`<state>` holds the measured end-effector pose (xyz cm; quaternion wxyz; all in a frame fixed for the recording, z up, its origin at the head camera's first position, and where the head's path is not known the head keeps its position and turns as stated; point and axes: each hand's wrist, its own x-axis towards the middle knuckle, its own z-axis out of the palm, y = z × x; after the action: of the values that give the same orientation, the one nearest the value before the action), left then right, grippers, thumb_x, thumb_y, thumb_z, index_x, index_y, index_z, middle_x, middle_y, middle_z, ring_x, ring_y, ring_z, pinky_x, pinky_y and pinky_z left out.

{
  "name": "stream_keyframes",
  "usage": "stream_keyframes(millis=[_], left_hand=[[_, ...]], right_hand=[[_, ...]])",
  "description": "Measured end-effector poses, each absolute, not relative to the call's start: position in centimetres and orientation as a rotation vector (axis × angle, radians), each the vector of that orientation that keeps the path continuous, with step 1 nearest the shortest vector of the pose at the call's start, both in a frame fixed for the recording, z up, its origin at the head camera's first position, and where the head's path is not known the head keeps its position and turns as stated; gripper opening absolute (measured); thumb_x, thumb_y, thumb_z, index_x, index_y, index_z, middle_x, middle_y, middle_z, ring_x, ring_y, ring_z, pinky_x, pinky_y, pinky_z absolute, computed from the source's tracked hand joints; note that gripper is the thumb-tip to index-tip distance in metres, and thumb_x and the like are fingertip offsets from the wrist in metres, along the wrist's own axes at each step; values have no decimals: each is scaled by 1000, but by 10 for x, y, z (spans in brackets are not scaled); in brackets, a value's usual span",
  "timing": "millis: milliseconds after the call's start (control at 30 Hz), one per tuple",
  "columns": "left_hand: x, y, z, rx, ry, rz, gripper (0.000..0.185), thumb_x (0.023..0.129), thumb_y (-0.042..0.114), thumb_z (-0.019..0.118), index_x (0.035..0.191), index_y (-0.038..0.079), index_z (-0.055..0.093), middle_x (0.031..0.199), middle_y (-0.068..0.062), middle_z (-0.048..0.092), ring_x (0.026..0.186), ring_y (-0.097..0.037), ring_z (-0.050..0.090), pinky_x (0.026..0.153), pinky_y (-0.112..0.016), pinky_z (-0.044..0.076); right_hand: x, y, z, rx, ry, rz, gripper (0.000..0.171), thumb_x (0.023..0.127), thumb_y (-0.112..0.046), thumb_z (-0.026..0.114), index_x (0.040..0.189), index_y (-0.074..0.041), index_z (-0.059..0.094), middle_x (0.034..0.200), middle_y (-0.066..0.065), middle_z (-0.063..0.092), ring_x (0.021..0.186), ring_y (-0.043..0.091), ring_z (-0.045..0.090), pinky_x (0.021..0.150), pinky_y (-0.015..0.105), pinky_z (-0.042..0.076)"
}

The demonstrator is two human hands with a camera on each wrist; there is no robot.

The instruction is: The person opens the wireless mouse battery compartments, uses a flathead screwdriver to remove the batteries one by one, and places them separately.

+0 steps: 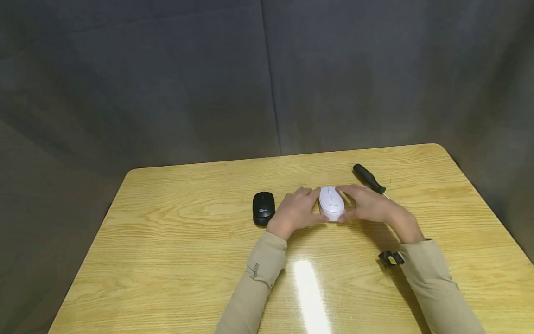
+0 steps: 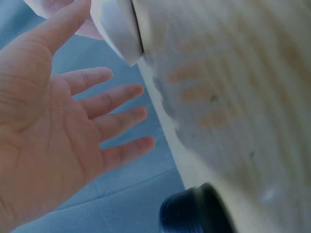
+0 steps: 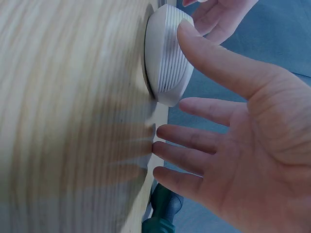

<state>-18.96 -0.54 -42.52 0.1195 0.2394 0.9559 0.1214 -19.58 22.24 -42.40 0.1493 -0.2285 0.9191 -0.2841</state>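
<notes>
A white computer mouse [image 1: 331,203] lies on the wooden table [image 1: 187,260], between my two hands. My left hand [image 1: 297,209] flanks its left side and my right hand [image 1: 368,204] its right side. In the left wrist view my left hand [image 2: 97,74] is spread with straight fingers, the thumb reaching up beside the white mouse [image 2: 116,29]. In the right wrist view my right hand [image 3: 206,77] is also spread, and its thumb tip rests on the white mouse [image 3: 167,53]. Neither hand is curled round it.
A black mouse [image 1: 263,208] sits just left of my left hand and shows as a dark shape [image 2: 194,213]. A black-and-green screwdriver [image 1: 369,178] lies behind my right hand, with its handle [image 3: 163,216] near my fingers. A grey cloth backdrop surrounds the table.
</notes>
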Motion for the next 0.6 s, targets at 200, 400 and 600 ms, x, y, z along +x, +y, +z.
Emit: stream_keyframes(millis=[200, 400, 600], left_hand=[[-189, -4, -428, 718, 2786, 362, 79, 95, 52, 72, 159, 16, 42, 151, -7, 54, 134, -27, 54, 109, -47, 46], [-189, -3, -429, 746, 2771, 394, 75, 97, 49, 71, 159, 16, 44, 153, -6, 53, 135, -28, 53, 112, -48, 44], [-190, 1, -429, 753, 2752, 400, 73, 99, 48, 69, 159, 16, 43, 155, -6, 51, 137, -28, 52, 113, -47, 43]], right_hand=[[-194, 220, -426, -651, 2637, -816, 91, 83, -31, 89, 150, 10, 43, 151, 33, 45, 141, 52, 39, 111, 67, 36], [-195, 217, -428, -647, 2635, -817, 94, 83, -31, 89, 151, 11, 41, 151, 33, 44, 140, 52, 40, 111, 66, 37], [-195, 216, -430, -664, 2634, -825, 94, 84, -30, 88, 152, 13, 37, 152, 34, 43, 141, 51, 39, 112, 65, 36]])
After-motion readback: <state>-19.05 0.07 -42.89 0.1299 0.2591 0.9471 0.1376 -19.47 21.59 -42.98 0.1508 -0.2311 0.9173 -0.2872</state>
